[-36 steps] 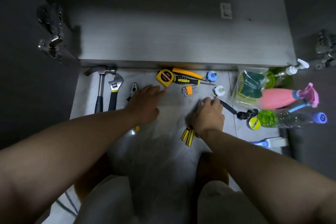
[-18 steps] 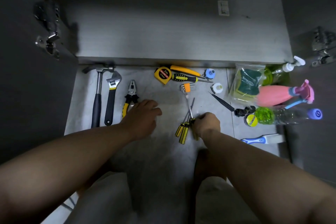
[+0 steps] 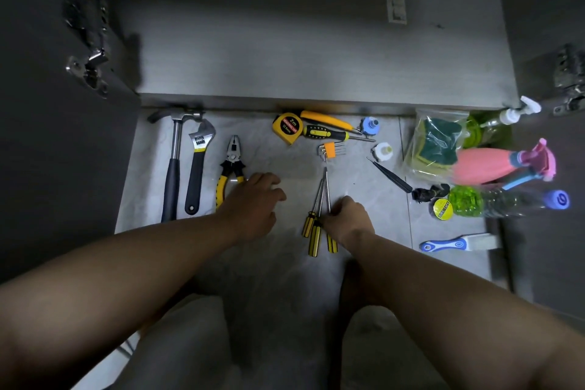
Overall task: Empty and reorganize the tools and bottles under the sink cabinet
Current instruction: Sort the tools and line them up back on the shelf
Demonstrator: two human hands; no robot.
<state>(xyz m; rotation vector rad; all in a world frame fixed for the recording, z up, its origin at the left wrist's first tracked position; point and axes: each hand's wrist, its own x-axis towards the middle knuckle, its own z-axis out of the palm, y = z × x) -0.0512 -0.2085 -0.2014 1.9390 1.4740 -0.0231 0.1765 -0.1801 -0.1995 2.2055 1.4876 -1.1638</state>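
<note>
On the dim grey tile floor (image 3: 285,288), just past the person's knees, both hands are down among laid-out tools. The right hand (image 3: 348,220) has a closed grip: its fingers curl over three screwdrivers (image 3: 315,231) where shafts meet handles, the shafts drawn together at their tips and pointing toward the cabinet. The left hand (image 3: 253,203) lies palm down with fingers loosely bent, its grip slack and holding nothing, and its edge covers the lower handle of the pliers (image 3: 232,161). Left of these, a wrench (image 3: 196,174) and a hammer (image 3: 172,168) lie side by side. Farther off, a tape measure (image 3: 286,127) and hex keys (image 3: 330,149) sit near the cabinet's edge. The bottles (image 3: 484,165) lie well apart at the right. Beyond, the cabinet (image 3: 300,57) stands open, a door (image 3: 47,136) swung out at the left.
</note>
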